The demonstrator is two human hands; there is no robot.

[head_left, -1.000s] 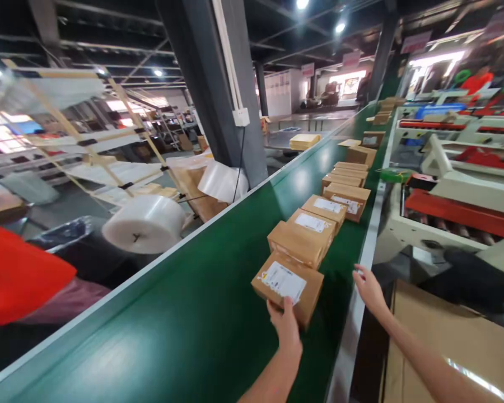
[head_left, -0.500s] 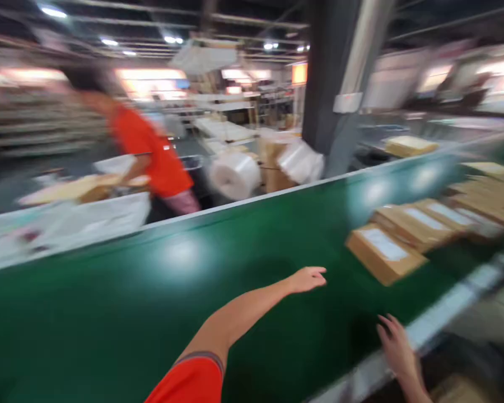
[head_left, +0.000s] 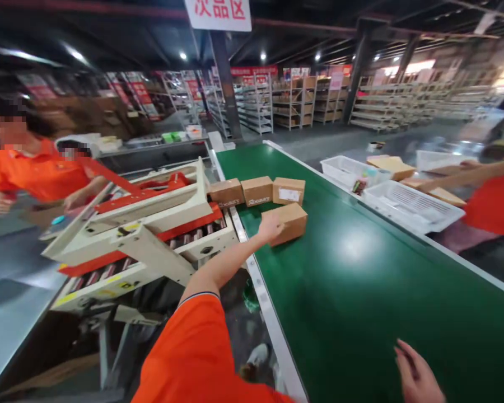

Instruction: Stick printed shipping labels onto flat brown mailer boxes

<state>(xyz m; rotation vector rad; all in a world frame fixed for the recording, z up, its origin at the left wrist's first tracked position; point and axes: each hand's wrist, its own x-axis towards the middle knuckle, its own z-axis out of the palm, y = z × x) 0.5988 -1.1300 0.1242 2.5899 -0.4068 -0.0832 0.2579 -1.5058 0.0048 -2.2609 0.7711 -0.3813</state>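
Note:
My left hand [head_left: 271,228] is closed on the left end of a brown cardboard box [head_left: 293,224], which rests on the green conveyor belt [head_left: 361,291]. Just behind it three more boxes stand in a row: one with a white label [head_left: 289,193], a middle one with printed lettering [head_left: 257,191], and a left one [head_left: 227,193] reaching over the belt's edge toward the roller machine. Low at the right, my right hand [head_left: 418,372] hovers over the belt, fingers apart and holding nothing.
On the left, a carton-sealing machine [head_left: 151,224] with rollers and red arms meets the belt's side rail [head_left: 260,291]. A co-worker in orange [head_left: 42,173] stands behind it. White baskets [head_left: 415,204] and packages line the far right side, where another person's arm [head_left: 483,173] reaches in.
My view has swung left, from labelled parcels along the belt to the sealing machine and its boxes. My left hand, empty before, now grips a box; my right hand stays empty.

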